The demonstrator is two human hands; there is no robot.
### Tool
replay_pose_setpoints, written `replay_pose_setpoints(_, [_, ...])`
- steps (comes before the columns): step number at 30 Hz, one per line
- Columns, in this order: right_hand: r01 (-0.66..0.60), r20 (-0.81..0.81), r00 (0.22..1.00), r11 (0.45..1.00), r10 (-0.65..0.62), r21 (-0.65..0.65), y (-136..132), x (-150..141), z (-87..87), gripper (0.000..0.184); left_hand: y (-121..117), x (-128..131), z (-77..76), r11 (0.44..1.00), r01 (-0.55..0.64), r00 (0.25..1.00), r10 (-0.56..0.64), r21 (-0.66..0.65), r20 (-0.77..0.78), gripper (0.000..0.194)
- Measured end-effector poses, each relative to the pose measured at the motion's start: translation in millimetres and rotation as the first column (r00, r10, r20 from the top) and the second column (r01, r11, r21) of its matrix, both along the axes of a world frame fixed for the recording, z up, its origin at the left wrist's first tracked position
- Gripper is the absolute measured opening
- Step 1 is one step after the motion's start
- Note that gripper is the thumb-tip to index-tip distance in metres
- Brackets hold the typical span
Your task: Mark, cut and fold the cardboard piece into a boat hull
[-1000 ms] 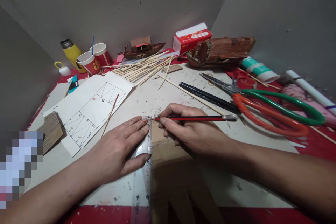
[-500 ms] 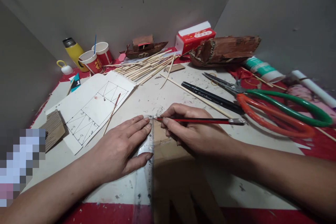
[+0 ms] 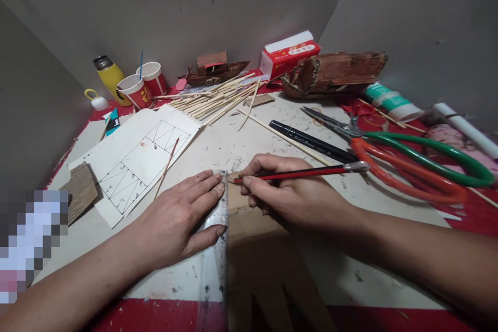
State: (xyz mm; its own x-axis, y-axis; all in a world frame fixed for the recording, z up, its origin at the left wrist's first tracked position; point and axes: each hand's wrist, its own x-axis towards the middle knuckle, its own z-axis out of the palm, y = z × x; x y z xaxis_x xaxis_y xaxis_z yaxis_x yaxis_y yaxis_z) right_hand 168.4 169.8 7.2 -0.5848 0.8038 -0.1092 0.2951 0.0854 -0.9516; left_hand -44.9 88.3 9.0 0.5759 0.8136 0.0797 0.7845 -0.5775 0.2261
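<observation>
My left hand [image 3: 184,218] lies flat with its fingers stretched out, pressing on a clear plastic ruler [image 3: 218,264]. The ruler runs lengthwise along the left edge of a piece of brown cardboard [image 3: 252,244]. In my right hand [image 3: 284,187] is a red and black pencil [image 3: 311,171], pinched between thumb and fingers. Its tip touches or hovers just over the cardboard beside the ruler's far end; which one I cannot tell. Left of my hands lies a white paper [image 3: 136,150] with a pencilled or inked line drawing, and a thin reddish-tipped stick [image 3: 168,166] rests across it.
To the right lie large scissors [image 3: 412,166] with green and orange handles, and a black marker [image 3: 311,141]. Thin wooden sticks [image 3: 218,98] are piled at the back, before a small model boat [image 3: 213,70]. Further right stands a larger brown model [image 3: 334,75]. Paper cups [image 3: 134,92] stand back left.
The pencil's rear end has swung up slightly and its tip has shifted a little nearer to me. The view turned slightly at first. My left hand stays on the ruler.
</observation>
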Motion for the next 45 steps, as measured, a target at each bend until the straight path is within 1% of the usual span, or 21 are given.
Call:
replay_pose_setpoints(5, [-0.006, -0.023, 1.0, 0.999, 0.004, -0.053, -1.9, -1.6, 1.1, 0.008, -0.5, 0.0, -0.4, 1.0, -0.007, 1.0, 0.007, 0.0, 0.004, 0.057])
replay_pose_setpoints(9, [-0.016, -0.007, 1.0, 0.995, 0.015, -0.1, -5.5, 0.5, 0.5, 0.007, -1.1, 0.4, 0.8, 1.0, -0.013, 1.0, 0.013, 0.001, 0.011, 0.056])
replay_pose_setpoints(12, [-0.041, -0.005, 0.999, 0.992, 0.041, -0.12, -8.3, 1.9, 0.5, 0.008, -1.0, 0.5, 1.4, 1.0, -0.012, 1.0, 0.012, 0.012, -0.003, 0.056])
replay_pose_setpoints(18, [-0.074, -0.05, 0.996, 0.988, 0.067, -0.137, -10.1, 1.8, -1.6, 0.009, 0.8, 0.5, 0.4, 0.999, 0.008, 1.0, -0.007, 0.041, -0.014, 0.056])
replay_pose_setpoints(23, [-0.099, -0.056, 0.994, 0.977, 0.09, -0.189, -10.2, 2.5, 0.4, 0.009, 0.4, -0.5, -0.1, 0.999, 0.008, 1.0, -0.008, 0.038, -0.007, 0.056])
replay_pose_setpoints(28, [-0.138, -0.059, 0.99, 0.976, 0.13, -0.166, -9.7, 2.5, 5.1, 0.01, -0.4, -1.1, -1.3, 1.0, -0.005, 1.0, 0.005, 0.019, -0.004, 0.057])
replay_pose_setpoints(34, [-0.183, -0.043, 0.983, 0.981, 0.181, -0.071, -7.9, 1.5, 8.1, 0.015, -0.4, -0.1, -1.2, 1.0, 0.003, 1.0, -0.003, 0.023, 0.006, 0.057])
replay_pose_setpoints(39, [-0.199, -0.04, 0.98, 0.977, 0.196, -0.079, -7.6, 2.6, 8.1, 0.013, -0.1, 0.6, -0.2, 0.999, 0.002, 1.0, -0.002, 0.039, -0.003, 0.056])
replay_pose_setpoints(41, [-0.183, -0.052, 0.983, 0.978, 0.178, -0.105, -8.6, 2.9, 6.4, 0.011, 0.1, 0.4, 0.0, 0.999, 0.001, 1.0, -0.001, 0.041, -0.006, 0.056])
replay_pose_setpoints(42, [-0.155, -0.058, 0.987, 0.979, 0.149, -0.132, -9.1, 2.9, 5.3, 0.009, 0.2, 0.3, 0.1, 0.999, -0.001, 1.0, 0.001, 0.042, -0.006, 0.057])
replay_pose_setpoints(45, [-0.001, -0.056, 0.998, 0.984, -0.01, -0.178, -9.1, 1.5, 1.1, 0.006, 0.0, 0.3, 0.2, 0.999, 0.0, 1.0, 0.001, 0.041, -0.009, 0.058])
